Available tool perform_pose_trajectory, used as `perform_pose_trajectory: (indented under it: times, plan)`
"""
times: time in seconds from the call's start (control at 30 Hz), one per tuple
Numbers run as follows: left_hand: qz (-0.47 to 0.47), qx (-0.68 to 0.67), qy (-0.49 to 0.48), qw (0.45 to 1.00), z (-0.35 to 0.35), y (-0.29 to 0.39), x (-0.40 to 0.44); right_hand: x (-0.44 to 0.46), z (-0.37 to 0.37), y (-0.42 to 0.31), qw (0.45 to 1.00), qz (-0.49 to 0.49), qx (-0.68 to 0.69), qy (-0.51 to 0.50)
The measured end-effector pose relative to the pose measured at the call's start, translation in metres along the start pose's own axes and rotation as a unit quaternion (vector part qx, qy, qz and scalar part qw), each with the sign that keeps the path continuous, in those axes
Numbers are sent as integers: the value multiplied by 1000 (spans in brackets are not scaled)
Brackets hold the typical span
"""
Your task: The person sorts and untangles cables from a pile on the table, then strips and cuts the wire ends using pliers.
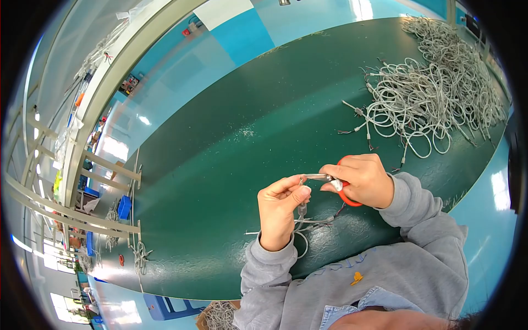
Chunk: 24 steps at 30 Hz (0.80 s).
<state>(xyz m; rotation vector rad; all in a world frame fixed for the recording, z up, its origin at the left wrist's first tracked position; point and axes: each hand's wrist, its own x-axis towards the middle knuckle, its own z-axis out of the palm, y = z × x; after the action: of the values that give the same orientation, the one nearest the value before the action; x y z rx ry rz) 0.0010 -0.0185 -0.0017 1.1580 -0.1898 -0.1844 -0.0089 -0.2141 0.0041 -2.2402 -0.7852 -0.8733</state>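
My left hand [283,206] pinches a grey cable [301,210] near its end, above the green table [203,181]. The rest of that cable hangs in loops below the fingers. My right hand [360,179] is wrapped round red-handled scissors [350,199]. Their metal blades [316,177] point left and reach the cable end at my left fingertips. Whether the blades are fully closed is too small to tell.
A large tangled pile of grey cables [434,93] covers the table's far right. Small white scraps [246,132] lie mid-table. At the left stand a pale metal frame [102,99] and blue bins [125,207]. A box of cables [220,316] and a blue stool [165,308] are below the near edge.
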Motion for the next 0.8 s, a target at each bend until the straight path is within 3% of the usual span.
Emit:
perform_pose_trajectory:
  times: [0.8]
  plan:
    - [-4, -21, -3, 1000, -1, -5, 4, -2, 1, 3, 999, -1, 25, -37]
